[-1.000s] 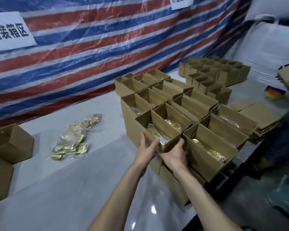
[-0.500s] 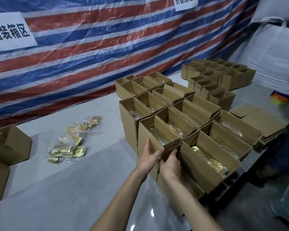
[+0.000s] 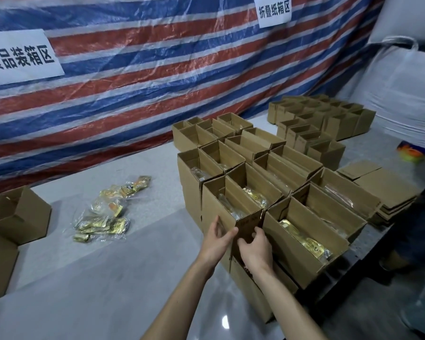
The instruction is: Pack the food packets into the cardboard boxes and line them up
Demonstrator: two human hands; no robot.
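Note:
An open cardboard box (image 3: pixel 219 204) stands at the near end of a block of packed boxes, with a clear food packet (image 3: pixel 233 209) lying inside it. My left hand (image 3: pixel 216 240) lies against its near left face, thumb toward the corner. My right hand (image 3: pixel 255 246) grips the box's near end flap (image 3: pixel 250 225) from below. A heap of gold food packets (image 3: pixel 108 212) lies loose on the table to the left. The neighbouring box (image 3: pixel 304 244) on the right holds a gold packet (image 3: pixel 304 244).
Several rows of open boxes (image 3: pixel 253 153) run back toward a second group (image 3: pixel 322 121). Flat unfolded cartons (image 3: pixel 383 192) are stacked at right. Two empty boxes (image 3: pixel 15 214) sit at the left table edge. A striped tarp (image 3: pixel 133 82) hangs behind. A person's leg (image 3: pixel 417 222) stands at right.
My hands have slid down from the box's top rim to its near end flap. The view has shifted slightly left and closer.

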